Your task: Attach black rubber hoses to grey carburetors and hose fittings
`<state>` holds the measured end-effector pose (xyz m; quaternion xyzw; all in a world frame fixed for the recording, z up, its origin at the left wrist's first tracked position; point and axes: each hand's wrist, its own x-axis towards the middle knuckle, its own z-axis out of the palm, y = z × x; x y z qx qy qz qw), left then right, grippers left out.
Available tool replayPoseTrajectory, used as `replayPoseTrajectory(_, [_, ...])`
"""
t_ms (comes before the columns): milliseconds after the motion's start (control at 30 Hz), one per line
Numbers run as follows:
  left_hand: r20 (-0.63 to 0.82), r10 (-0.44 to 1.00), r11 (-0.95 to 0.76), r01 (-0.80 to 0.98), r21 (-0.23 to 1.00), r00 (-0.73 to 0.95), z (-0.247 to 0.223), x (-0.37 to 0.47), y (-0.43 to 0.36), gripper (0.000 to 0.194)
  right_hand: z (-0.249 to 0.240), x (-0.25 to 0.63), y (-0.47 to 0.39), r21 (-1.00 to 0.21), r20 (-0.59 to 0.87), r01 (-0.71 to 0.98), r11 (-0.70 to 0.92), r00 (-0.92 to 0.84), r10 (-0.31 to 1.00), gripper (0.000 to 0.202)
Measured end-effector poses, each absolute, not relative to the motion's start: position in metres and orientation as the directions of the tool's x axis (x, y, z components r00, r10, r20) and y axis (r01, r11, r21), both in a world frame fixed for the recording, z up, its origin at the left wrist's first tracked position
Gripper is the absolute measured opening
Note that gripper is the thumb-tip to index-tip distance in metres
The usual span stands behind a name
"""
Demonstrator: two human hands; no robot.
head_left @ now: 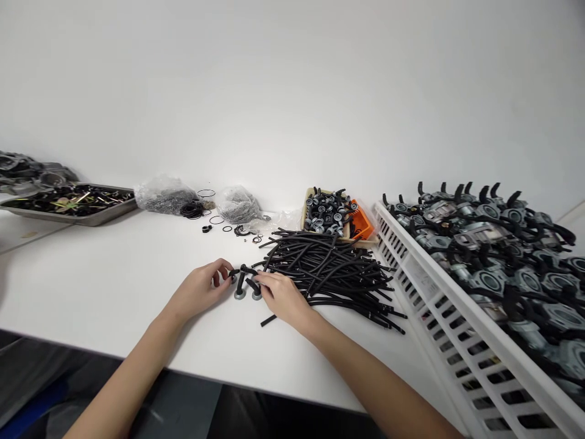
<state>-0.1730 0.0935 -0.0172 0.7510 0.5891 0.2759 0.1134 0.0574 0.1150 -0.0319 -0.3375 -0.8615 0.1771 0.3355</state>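
Note:
My left hand is curled, thumb and fingertips closed on a small fitting with a black rubber elbow. To its right, a second fitting with a grey round base stands on the table, its black tube pointing up. My right hand lies palm down with fingertips together at a third black elbow fitting; the fingers partly hide it, and their exact grip is unclear. A heap of black rubber hoses spreads out beside and beyond my right hand.
A white slotted crate full of metal housings stands at right. Behind the hoses sit a tray of small fittings and an orange bin. Plastic bags of parts, black rings and a metal tray line the back left.

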Motion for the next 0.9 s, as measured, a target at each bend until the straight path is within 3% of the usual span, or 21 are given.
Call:
replayPoseTrajectory(233, [0.307, 0.942, -0.279, 0.82, 0.499, 0.134, -0.0157, -0.1718, 0.0922, 0.022, -0.0308, 0.0595, 0.113, -0.59, 0.475, 0.421, 0.689, -0.509, 0.718, 0.035])
replayPoseTrajectory(900, [0.311, 0.937, -0.3, 0.819, 0.489, 0.158, -0.0144, -0.1707, 0.0917, 0.021, -0.0284, 0.0599, 0.1121, -0.589, 0.464, 0.416, 0.693, -0.528, 0.711, 0.033])
